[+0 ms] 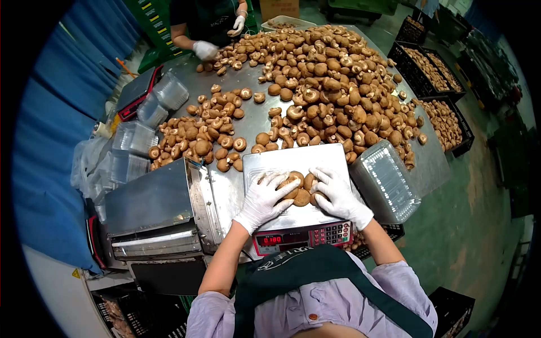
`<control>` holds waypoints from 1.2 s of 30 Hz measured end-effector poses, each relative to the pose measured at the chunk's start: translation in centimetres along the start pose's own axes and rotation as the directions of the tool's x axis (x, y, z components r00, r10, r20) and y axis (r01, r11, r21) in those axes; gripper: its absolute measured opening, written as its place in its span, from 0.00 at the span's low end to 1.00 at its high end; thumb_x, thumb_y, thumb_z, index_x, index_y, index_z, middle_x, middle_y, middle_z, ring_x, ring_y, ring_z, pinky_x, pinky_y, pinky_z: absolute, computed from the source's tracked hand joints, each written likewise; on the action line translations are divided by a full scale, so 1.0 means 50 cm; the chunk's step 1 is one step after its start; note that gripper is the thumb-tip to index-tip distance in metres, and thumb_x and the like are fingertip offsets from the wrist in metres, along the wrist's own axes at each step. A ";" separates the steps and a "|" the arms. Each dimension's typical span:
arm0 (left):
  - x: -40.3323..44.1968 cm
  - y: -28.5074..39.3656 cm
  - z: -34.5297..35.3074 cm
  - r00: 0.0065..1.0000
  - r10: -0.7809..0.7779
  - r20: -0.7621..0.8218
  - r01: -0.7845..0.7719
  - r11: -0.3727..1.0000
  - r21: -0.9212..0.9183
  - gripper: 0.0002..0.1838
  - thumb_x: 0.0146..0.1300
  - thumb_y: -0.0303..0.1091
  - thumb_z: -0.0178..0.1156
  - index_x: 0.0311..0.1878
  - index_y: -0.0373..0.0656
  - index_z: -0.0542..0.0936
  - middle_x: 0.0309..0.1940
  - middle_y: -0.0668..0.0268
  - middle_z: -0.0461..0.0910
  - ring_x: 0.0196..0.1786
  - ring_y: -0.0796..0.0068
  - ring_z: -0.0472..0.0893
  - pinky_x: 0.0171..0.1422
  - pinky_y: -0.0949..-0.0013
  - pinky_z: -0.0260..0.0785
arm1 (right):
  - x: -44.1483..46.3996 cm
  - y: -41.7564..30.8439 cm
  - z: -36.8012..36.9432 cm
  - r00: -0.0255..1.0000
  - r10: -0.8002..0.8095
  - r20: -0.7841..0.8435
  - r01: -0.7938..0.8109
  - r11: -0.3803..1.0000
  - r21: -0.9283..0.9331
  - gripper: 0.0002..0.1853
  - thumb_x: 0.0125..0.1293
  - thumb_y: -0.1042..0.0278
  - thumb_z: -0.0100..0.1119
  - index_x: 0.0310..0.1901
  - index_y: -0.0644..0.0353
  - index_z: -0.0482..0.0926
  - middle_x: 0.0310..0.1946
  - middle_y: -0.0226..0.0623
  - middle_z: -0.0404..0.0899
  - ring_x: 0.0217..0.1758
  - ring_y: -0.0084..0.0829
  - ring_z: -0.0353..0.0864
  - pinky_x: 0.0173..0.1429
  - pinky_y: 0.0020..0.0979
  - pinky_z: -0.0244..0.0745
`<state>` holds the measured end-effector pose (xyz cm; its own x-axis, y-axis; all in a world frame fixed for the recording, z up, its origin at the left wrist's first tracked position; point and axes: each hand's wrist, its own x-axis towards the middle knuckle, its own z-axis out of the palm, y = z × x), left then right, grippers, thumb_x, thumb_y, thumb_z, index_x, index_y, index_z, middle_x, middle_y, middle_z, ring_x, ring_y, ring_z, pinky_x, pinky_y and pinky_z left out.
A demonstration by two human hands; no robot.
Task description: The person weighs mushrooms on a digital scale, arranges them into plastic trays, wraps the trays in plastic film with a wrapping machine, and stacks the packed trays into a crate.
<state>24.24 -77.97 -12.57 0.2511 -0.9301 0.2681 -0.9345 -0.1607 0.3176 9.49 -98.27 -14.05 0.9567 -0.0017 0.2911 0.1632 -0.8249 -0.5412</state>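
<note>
Several brown mushrooms point(302, 197) lie bunched on the metal plate point(264, 160) of a digital scale with a red front. Its display point(271, 239) glows red and seems to read 0180. White gloves cover both hands. From the left, my left hand point(262, 198) curls its fingers over the bunch. On the other side, my right hand point(339, 196) closes in with its fingers on the mushrooms. Together they hold the bunch between them. Parts of the mushrooms are hidden under the fingers.
A big mushroom heap point(338, 84) covers the far table, with a smaller pile point(205, 129) at left. Clear plastic trays point(389, 183) are stacked right of the scale. A metal box-like machine point(149, 197) stands left. Across the table, a co-worker's gloved hand point(205, 50) reaches mushrooms.
</note>
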 end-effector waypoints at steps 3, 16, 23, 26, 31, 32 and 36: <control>0.012 0.008 0.004 0.993 -0.116 0.023 0.115 0.993 0.033 0.31 0.56 0.49 0.62 0.62 0.48 0.72 0.55 0.58 0.75 0.57 0.60 0.73 0.66 0.56 0.57 | -0.011 -0.004 0.017 0.997 -0.002 -0.081 0.002 1.000 0.011 0.10 0.51 0.68 0.63 0.36 0.54 0.77 0.59 0.48 0.71 0.62 0.50 0.67 0.66 0.46 0.62; 0.001 -0.021 -0.013 0.928 -0.362 0.086 0.371 0.888 -0.271 0.32 0.58 0.41 0.60 0.66 0.46 0.68 0.69 0.46 0.58 0.70 0.50 0.61 0.72 0.61 0.54 | -0.009 -0.004 0.019 0.968 0.162 -0.191 -0.142 0.983 0.116 0.23 0.56 0.65 0.63 0.54 0.58 0.76 0.61 0.50 0.69 0.64 0.47 0.67 0.68 0.39 0.61; -0.018 -0.063 -0.029 0.744 -0.558 -0.368 0.337 0.789 -0.514 0.17 0.65 0.41 0.58 0.52 0.41 0.80 0.57 0.54 0.75 0.61 0.60 0.73 0.68 0.64 0.62 | -0.028 -0.002 -0.037 0.903 0.244 -0.353 -0.148 0.949 0.278 0.21 0.58 0.68 0.62 0.55 0.61 0.76 0.59 0.48 0.73 0.63 0.42 0.70 0.66 0.37 0.65; -0.058 -0.105 -0.047 0.633 -0.671 -0.387 0.307 0.676 -0.670 0.13 0.67 0.35 0.57 0.49 0.39 0.81 0.50 0.60 0.80 0.55 0.68 0.77 0.61 0.69 0.67 | -0.055 0.012 -0.067 0.819 0.367 -0.440 -0.197 0.901 0.386 0.18 0.60 0.74 0.60 0.53 0.63 0.77 0.54 0.45 0.77 0.58 0.38 0.75 0.63 0.33 0.69; -0.127 -0.134 -0.078 0.563 -0.809 -0.169 0.389 0.440 -0.809 0.13 0.67 0.32 0.57 0.50 0.35 0.80 0.43 0.66 0.82 0.46 0.79 0.77 0.53 0.77 0.67 | -0.098 0.001 -0.118 0.674 0.676 -0.297 -0.453 0.696 0.558 0.15 0.65 0.71 0.58 0.53 0.64 0.78 0.48 0.38 0.81 0.51 0.25 0.79 0.57 0.26 0.73; -0.136 -0.137 -0.073 0.557 -0.814 -0.167 0.393 0.435 -0.810 0.13 0.67 0.32 0.57 0.50 0.35 0.80 0.43 0.66 0.82 0.46 0.79 0.77 0.53 0.77 0.67 | -0.108 0.008 -0.118 0.672 0.680 -0.293 -0.490 0.705 0.512 0.16 0.65 0.69 0.58 0.53 0.64 0.78 0.46 0.38 0.83 0.50 0.24 0.80 0.56 0.25 0.72; -0.160 -0.123 -0.054 0.588 -0.805 -0.077 0.509 0.443 -0.738 0.14 0.67 0.35 0.57 0.51 0.37 0.80 0.40 0.67 0.82 0.40 0.80 0.79 0.46 0.78 0.69 | -0.118 0.022 -0.102 0.677 0.709 -0.196 -0.538 0.659 0.525 0.18 0.65 0.67 0.57 0.54 0.64 0.77 0.44 0.38 0.83 0.47 0.24 0.81 0.54 0.25 0.73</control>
<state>28.65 -68.66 -14.21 0.9195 -0.3921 -0.0277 -0.0996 -0.3006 0.9485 2.81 -102.06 -12.36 0.7163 -0.6971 -0.0317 -0.2811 -0.2466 -0.9275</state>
